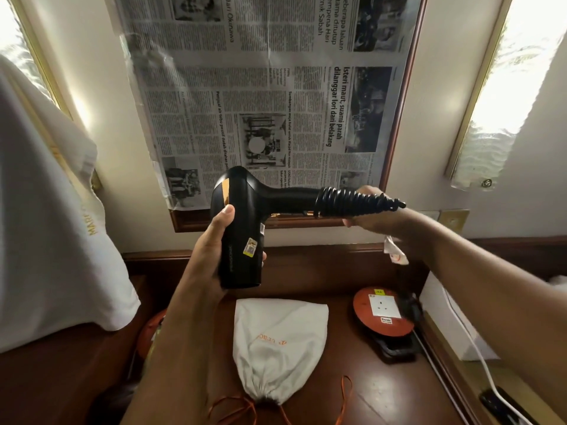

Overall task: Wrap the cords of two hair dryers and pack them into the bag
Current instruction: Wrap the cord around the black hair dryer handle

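The black hair dryer (242,228) is held in the air above the wooden desk (383,391), directly over the white drawstring bag (277,345), its barrel pointing down and its handle pointing sideways to your right. Its cord (352,201) is coiled in tight turns round the handle, tapering toward the handle's end. Your left hand (214,250) comes up from below on a raised forearm and grips the barrel, thumb on the near face and fingers curled round the far side. Your right hand (368,210) reaches in from the right with the forearm level and is curled round the coiled end of the handle; its fingers are largely hidden behind the coils. The bag lies flat, its gathered neck toward you and orange drawstrings (343,397) trailing. Right of the bag sits an orange cable reel (383,308) with a socket face.
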`<act>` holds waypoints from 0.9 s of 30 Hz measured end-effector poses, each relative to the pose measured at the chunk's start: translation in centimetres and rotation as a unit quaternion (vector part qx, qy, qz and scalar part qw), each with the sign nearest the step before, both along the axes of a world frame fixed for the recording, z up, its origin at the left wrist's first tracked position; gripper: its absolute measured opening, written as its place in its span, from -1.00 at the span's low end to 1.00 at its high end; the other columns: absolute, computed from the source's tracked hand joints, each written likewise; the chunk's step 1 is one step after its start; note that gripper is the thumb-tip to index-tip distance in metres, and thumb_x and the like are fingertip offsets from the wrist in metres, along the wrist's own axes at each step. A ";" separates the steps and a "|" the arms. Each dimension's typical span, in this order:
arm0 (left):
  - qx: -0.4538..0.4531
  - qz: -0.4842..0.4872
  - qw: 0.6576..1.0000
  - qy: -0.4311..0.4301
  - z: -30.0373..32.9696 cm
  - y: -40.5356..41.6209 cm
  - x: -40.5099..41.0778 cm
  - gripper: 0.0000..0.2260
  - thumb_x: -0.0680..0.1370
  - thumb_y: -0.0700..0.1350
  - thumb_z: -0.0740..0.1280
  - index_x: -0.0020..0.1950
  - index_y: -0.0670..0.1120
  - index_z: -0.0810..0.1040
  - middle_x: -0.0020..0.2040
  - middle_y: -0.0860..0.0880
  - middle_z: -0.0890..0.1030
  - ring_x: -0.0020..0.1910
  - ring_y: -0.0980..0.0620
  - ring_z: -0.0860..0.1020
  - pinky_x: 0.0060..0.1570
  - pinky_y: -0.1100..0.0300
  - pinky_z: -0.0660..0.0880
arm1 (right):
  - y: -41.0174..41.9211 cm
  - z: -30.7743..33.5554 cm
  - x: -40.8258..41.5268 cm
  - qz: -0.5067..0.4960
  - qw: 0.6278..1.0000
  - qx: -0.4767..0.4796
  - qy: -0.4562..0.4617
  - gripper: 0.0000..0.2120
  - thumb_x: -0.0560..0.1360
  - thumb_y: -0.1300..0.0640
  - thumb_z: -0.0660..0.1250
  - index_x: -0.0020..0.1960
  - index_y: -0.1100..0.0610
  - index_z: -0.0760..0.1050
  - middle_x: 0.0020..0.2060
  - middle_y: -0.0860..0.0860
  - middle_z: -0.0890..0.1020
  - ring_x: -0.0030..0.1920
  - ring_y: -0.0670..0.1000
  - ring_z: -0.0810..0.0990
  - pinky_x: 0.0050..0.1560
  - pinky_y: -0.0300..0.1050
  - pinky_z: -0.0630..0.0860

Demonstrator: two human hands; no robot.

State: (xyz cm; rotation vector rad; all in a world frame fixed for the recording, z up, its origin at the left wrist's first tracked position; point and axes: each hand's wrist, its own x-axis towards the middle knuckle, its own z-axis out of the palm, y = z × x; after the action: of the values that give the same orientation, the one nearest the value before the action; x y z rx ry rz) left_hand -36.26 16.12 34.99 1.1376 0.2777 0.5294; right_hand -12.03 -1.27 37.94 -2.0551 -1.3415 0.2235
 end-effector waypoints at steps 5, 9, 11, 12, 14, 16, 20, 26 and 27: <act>0.022 0.008 1.000 -0.005 0.2 0.6 0.0 -0.41 0.47 0.17 0.33 0.34 -0.19 0.41 -0.07 -0.20 0.62 -0.22 -0.13 0.59 -0.33 0.07 0.60 | 0.7 3.9 0.4 -0.010 0.997 -0.053 -0.063 -0.83 0.49 0.22 0.39 -0.27 0.23 0.60 -0.32 0.12 0.63 -0.31 0.05 0.57 -0.22 -0.17 0.52; 0.050 0.012 0.999 0.009 0.0 1.1 -0.2 -0.43 0.42 0.17 0.32 0.33 -0.12 0.40 -0.03 -0.19 0.62 -0.18 -0.13 0.62 -0.30 0.06 0.60 | 0.4 5.4 -0.5 -0.003 0.994 -0.079 -0.071 -0.83 0.50 0.09 0.38 -0.16 0.19 0.63 -0.19 0.16 0.67 -0.26 0.06 0.58 -0.16 -0.09 0.55; 0.081 0.024 0.996 0.014 -0.1 1.2 0.0 -0.47 0.40 0.15 0.34 0.29 -0.06 0.41 -0.01 -0.19 0.63 -0.15 -0.13 0.63 -0.23 0.04 0.61 | 0.5 6.0 -0.8 -0.022 0.989 -0.093 -0.109 -0.76 0.45 0.00 0.43 -0.23 0.19 0.62 -0.27 0.17 0.65 -0.36 -0.01 0.50 -0.30 -0.15 0.48; 0.092 0.037 0.995 0.020 -0.2 1.2 0.2 -0.46 0.38 0.15 0.37 0.29 -0.04 0.41 0.02 -0.21 0.63 -0.12 -0.14 0.64 -0.18 0.02 0.61 | 0.7 6.4 -0.9 -0.038 0.985 -0.096 -0.139 -0.72 0.41 -0.04 0.46 -0.27 0.19 0.61 -0.31 0.16 0.65 -0.39 -0.01 0.49 -0.33 -0.17 0.46; 0.111 0.063 0.991 0.031 -0.4 1.1 0.6 -0.37 0.32 0.18 0.44 0.31 -0.01 0.40 0.10 -0.21 0.61 -0.02 -0.15 0.65 -0.13 0.00 0.59 | 0.9 6.8 -1.1 -0.063 0.972 -0.115 -0.196 -0.66 0.37 -0.09 0.49 -0.35 0.17 0.59 -0.37 0.12 0.65 -0.39 0.02 0.53 -0.35 -0.16 0.48; 0.139 0.088 0.986 0.036 -0.6 0.8 1.0 -0.41 0.32 0.18 0.44 0.29 0.05 0.40 0.14 -0.14 0.60 0.06 -0.10 0.63 -0.14 0.10 0.58 | 1.1 6.9 -1.6 -0.080 0.960 -0.130 -0.233 -0.65 0.37 -0.12 0.49 -0.38 0.14 0.56 -0.44 0.05 0.61 -0.41 0.01 0.54 -0.37 -0.16 0.44; 0.184 0.131 0.974 0.026 -1.2 -0.1 1.9 -0.45 0.38 0.16 0.47 0.28 0.12 0.33 0.14 -0.01 0.55 0.11 -0.02 0.59 -0.07 0.14 0.57 | 1.6 6.8 -3.4 -0.091 0.952 -0.128 -0.264 -0.70 0.42 -0.07 0.46 -0.35 0.12 0.56 -0.43 0.03 0.60 -0.42 -0.02 0.53 -0.37 -0.22 0.38; 0.164 0.227 0.960 0.012 -2.5 -1.1 3.6 -0.53 0.46 0.10 0.44 0.30 0.13 0.34 0.11 0.04 0.55 0.12 0.00 0.57 -0.02 0.08 0.58 | 1.4 4.3 -7.0 -0.150 0.977 -0.049 -0.146 -0.73 0.55 0.14 0.26 -0.32 0.12 0.49 -0.36 0.02 0.55 -0.39 -0.05 0.51 -0.43 -0.23 0.35; 0.148 0.237 0.960 0.002 -2.6 -1.3 3.8 -0.57 0.49 0.06 0.43 0.29 0.12 0.34 0.11 0.04 0.55 0.11 0.00 0.57 -0.03 0.10 0.58 | 1.5 3.6 -7.2 -0.167 0.977 -0.039 -0.123 -0.75 0.55 0.16 0.23 -0.30 0.14 0.49 -0.34 0.02 0.55 -0.37 -0.04 0.51 -0.43 -0.21 0.35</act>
State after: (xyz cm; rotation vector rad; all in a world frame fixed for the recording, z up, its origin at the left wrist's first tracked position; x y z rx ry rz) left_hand -32.48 14.81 32.36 1.3666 0.4924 1.0189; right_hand -19.26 0.22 41.54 -2.3969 -1.1142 -0.1336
